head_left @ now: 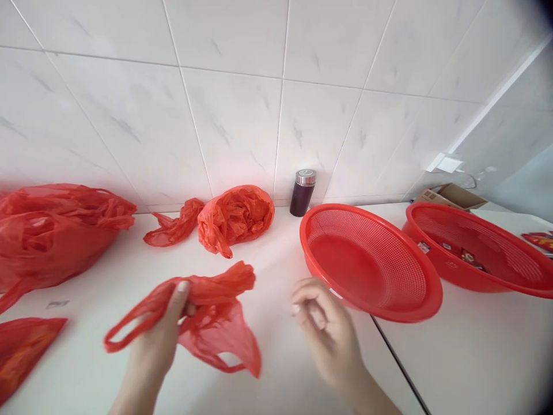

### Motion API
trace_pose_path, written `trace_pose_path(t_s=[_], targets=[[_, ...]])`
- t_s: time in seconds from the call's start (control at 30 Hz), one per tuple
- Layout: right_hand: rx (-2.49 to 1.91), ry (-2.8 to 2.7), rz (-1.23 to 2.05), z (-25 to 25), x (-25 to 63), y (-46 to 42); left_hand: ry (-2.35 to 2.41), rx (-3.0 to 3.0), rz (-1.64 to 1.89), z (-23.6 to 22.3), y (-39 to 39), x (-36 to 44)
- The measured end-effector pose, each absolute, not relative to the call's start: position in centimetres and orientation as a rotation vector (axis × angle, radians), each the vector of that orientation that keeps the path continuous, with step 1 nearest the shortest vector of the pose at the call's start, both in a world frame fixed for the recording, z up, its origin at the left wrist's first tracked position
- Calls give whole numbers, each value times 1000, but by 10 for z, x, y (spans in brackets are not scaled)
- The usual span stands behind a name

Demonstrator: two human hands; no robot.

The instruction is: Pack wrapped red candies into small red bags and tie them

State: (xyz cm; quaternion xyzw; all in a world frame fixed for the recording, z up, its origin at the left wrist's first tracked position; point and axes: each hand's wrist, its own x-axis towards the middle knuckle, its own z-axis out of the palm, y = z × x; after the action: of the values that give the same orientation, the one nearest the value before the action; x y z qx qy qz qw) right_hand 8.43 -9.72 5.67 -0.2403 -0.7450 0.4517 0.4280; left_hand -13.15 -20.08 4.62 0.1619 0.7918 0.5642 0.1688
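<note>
My left hand (pixel 158 334) is closed on a thin red plastic bag (pixel 216 288), gripped between thumb and fingers. One loop handle sticks out to the left of the hand, and the rest of the bag hangs crumpled to the right, above the white table. My right hand (pixel 326 331) is in the air right of the bag, apart from it. Its fingers are curled in, thumb tip close to the index fingertip, with nothing visible in them; it is slightly blurred. Just beyond it is a red perforated plastic basket (pixel 313 259), tilted, with nothing seen inside.
Along the tiled wall lie a large red bag bundle (pixel 56 248), a small crumpled bag (pixel 177 225) and a wadded bag bundle (pixel 235 219). A dark flask (pixel 301 196) stands upright. Right are a second basket (pixel 458 276) holding small items and a cardboard box (pixel 458 196). Another red bag (pixel 26 351) lies left.
</note>
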Motion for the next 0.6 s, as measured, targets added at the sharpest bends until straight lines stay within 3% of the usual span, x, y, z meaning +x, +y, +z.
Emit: trace_pose_path(t_s=[0.13,0.3,0.43,0.6], targets=[[-459,-2207,1020,55,51,-124,2093,668,1570,57,-191,-84],[-703,-2453,689,16,40,-113,2076,899,1335,46,-197,-82],[-709,-2524,790,-1,40,-110,1651,924,1155,39,-207,-74],[-727,-2563,945,-11,36,-111,1382,768,1315,32,-232,-74]])
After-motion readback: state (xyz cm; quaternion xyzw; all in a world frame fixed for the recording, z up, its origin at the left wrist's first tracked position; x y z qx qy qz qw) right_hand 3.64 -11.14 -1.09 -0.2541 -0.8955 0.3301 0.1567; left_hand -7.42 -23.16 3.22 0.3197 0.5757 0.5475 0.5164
